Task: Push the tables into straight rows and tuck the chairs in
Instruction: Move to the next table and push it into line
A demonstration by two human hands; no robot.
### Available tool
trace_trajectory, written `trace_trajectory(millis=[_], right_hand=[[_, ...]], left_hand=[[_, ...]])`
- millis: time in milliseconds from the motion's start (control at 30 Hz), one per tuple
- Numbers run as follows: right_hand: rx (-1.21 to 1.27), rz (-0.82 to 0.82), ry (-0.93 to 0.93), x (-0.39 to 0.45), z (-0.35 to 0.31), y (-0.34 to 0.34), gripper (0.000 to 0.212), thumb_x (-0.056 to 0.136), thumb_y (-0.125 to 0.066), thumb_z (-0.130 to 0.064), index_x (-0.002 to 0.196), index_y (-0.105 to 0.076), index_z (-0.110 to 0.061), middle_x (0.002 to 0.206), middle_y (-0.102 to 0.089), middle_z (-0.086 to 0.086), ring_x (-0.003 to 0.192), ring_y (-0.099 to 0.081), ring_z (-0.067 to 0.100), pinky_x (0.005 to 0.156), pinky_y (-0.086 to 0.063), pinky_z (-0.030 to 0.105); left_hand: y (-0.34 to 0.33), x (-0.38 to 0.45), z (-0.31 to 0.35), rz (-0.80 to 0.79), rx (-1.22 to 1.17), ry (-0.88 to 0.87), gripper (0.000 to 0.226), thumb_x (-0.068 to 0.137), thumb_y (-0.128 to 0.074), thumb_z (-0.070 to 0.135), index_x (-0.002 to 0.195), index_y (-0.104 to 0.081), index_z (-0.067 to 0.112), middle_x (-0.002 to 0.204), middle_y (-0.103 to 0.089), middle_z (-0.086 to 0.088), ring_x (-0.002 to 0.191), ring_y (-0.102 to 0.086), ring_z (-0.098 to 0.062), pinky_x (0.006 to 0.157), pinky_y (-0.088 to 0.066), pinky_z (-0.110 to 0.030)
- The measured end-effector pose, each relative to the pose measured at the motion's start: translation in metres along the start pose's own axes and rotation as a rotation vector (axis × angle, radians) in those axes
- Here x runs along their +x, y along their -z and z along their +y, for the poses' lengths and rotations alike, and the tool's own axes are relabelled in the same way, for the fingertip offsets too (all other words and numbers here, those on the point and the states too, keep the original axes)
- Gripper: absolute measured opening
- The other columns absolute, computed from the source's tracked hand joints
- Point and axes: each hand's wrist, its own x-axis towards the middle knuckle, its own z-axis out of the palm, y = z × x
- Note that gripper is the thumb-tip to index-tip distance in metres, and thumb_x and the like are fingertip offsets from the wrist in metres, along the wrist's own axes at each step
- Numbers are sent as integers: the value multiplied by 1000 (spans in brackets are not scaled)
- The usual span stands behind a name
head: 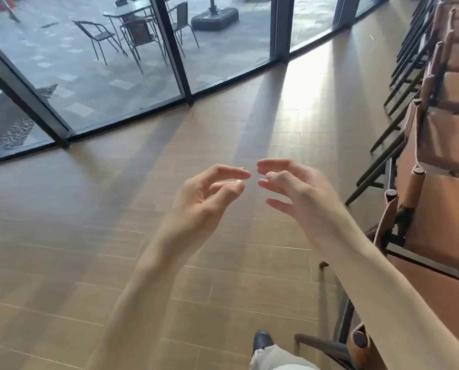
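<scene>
My left hand (209, 193) and my right hand (295, 188) hover over the wooden floor in the middle of the view, fingertips nearly meeting. Both have loosely curled fingers and hold nothing. Along the right edge runs a row of brown tables (447, 161) with brown leather-backed chairs (388, 217) tucked against them, their dark legs slanting onto the floor. Neither hand touches a table or chair; the nearest chair is a short way right of my right hand.
A curved glass wall with dark frames (169, 46) bounds the floor at the back. Outside stand metal patio chairs (97, 36) and a table. My shoe (261, 340) shows at the bottom. The wooden floor (89, 222) stretches open to the left.
</scene>
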Motion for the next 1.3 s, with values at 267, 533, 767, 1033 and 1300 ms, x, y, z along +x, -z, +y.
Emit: trace_trajectory(millis=[267,533,767,1033,1300], right_hand=[[-45,82,8,89,-12,20,20,98,-58,-23,107,-72,-35,115,-71,-16,113,-65,3,99,-55,38],[-86,220,-10,170,-14,25,20,100,-56,-24,106,-72,-34,115,-71,-17,115,-63,5,98,-55,37],[-91,359,-5,259,-21,5,20,99,-56,-27,107,-73,-33,114,-72,-15,113,-64,4,98,-55,37],[-97,559,7,352,-45,-1,19,99,-58,-27,104,-74,-36,109,-73,-18,110,-66,3,98,-55,40],[-71,827,-43,373,-42,38,20,100,-56,-28,106,-74,-36,107,-71,-24,111,-64,0,97,-55,35]], left_hand=[[0,109,-2,-94,-26,-64,27,88,-58,36,109,-74,29,112,-74,19,113,-66,1,108,-48,-37],[5,216,-15,-248,-42,-122,18,100,-61,27,113,-73,27,117,-73,20,112,-66,4,100,-50,-31],[37,320,-27,-376,-59,-160,18,101,-60,19,111,-73,26,112,-74,20,109,-66,6,92,-52,-17],[49,442,-15,-522,-108,-255,20,102,-59,19,107,-75,29,107,-76,17,111,-66,3,104,-51,-39],[-5,512,-7,-764,-128,-260,20,102,-58,20,108,-74,30,108,-75,19,110,-67,3,105,-51,-41]])
